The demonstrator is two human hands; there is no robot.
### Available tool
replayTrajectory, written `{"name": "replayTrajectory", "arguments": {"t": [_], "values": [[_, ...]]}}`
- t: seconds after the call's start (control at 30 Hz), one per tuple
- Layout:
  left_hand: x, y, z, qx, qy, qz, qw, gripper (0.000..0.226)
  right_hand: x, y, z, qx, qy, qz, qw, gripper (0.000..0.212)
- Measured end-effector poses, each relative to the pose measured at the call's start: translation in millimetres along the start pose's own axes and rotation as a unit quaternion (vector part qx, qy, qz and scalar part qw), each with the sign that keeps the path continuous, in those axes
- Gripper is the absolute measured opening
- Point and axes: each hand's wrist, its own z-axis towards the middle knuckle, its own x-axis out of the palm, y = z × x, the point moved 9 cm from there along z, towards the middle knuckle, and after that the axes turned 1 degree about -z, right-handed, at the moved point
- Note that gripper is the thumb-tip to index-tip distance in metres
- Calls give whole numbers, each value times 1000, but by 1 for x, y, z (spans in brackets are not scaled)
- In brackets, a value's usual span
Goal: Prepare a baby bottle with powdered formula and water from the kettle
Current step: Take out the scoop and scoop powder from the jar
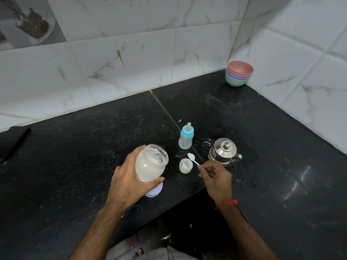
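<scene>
My left hand [129, 182] grips a clear open jar of white powder [150, 163], tilted and lifted just above its pale lid [155, 191] on the black counter. My right hand [216, 175] pinches the handle of a small white spoon [193, 159], its bowl raised above a small white cup [185, 166]. The baby bottle [186, 136] with a blue collar and teat on stands upright behind them. A small steel kettle [223, 151] with its lid on sits to the right.
A stack of coloured bowls [238, 73] stands in the far right corner by the tiled walls. A dark flat object [13, 141] lies at the left edge. White powder is scattered on the black counter [93, 147] around the kettle; its front edge steps inward near my arms.
</scene>
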Motion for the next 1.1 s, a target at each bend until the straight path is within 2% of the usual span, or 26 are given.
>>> {"name": "replayTrajectory", "arguments": {"t": [0.1,0.23,0.33,0.4,0.5,0.63,0.8,1.1], "values": [[1,-1,-1,2,4,-3,1000,110,-2,-6,3,53,-7,54,997,17],[4,-2,-1,5,13,-4,1000,109,-2,-7,4,69,-8,85,994,17],[5,-3,-2,9,17,-4,1000,109,-2,-3,3,34,-9,71,997,22],[6,-4,-1,10,19,-4,1000,110,2,4,1,-21,10,28,999,27],[7,-4,-1,12,20,-3,1000,110,10,11,-4,-92,38,-33,994,20],[5,-3,-1,12,14,-6,1000,108,6,24,-8,-166,12,-47,985,21],[7,-2,-1,14,18,-5,1000,107,12,22,-9,-166,22,-79,983,17],[7,0,-1,13,17,-9,1000,106,11,21,-8,-172,17,-71,982,20]]}}
